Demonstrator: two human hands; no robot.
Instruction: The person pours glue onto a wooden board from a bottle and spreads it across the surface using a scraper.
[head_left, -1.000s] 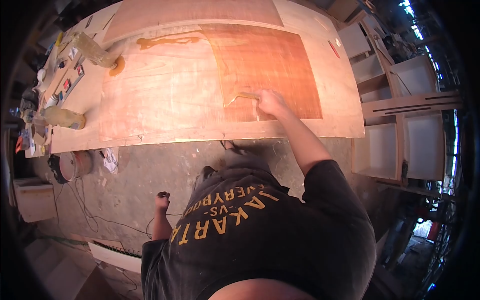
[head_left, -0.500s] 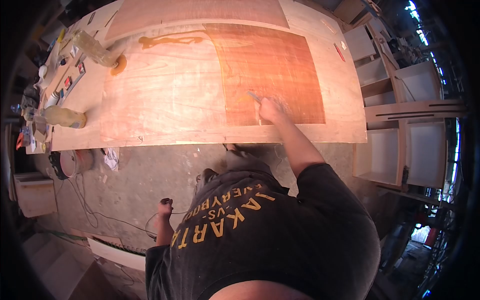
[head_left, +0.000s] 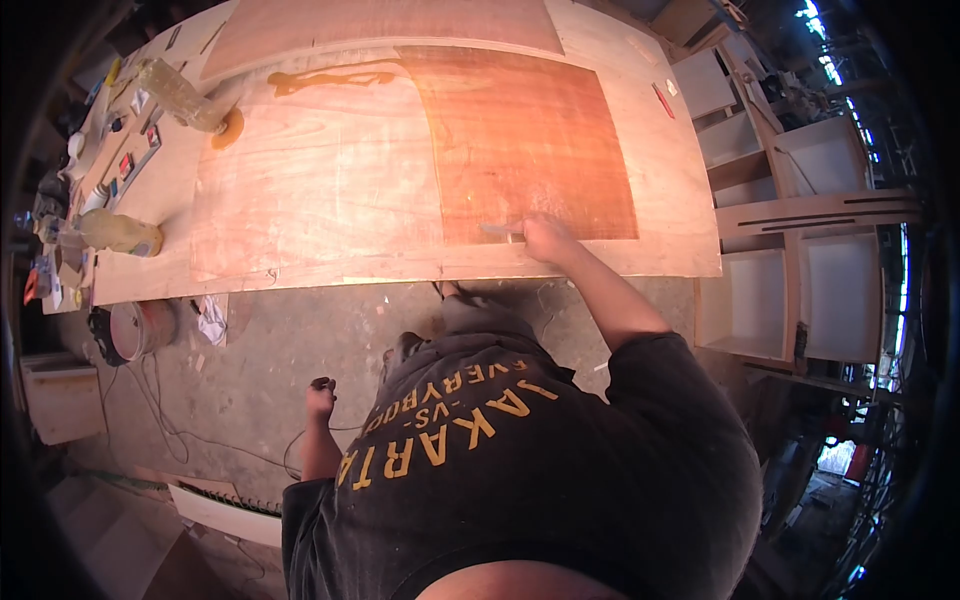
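Note:
My right hand [head_left: 547, 240] grips a flat-bladed scraper [head_left: 494, 230], its blade pointing left, low over the near edge of a wet orange-brown patch. That patch [head_left: 540, 140] covers the right part of a thin wood sheet [head_left: 320, 190]; the left part is pale and dry-looking. A streak of amber liquid [head_left: 335, 77] lies near the sheet's far edge. At the far left a plastic bottle [head_left: 180, 95] lies on its side, an amber puddle [head_left: 229, 130] at its mouth. My left hand [head_left: 321, 397] hangs beside my body, fingers curled and dark at the tips; their contents are hidden.
The sheet rests on a large wooden worktable [head_left: 680, 200]. Another bottle [head_left: 122, 233] and small tools crowd its left end. A red-handled tool [head_left: 663, 100] lies at the right. Open cabinets [head_left: 745, 300] stand beyond. A bucket [head_left: 142, 330] and cables are on the floor.
My right hand has drawn the scraper nearer to me, to the sheet's near edge, and its blade has turned more sideways. My left hand still hangs low at my side.

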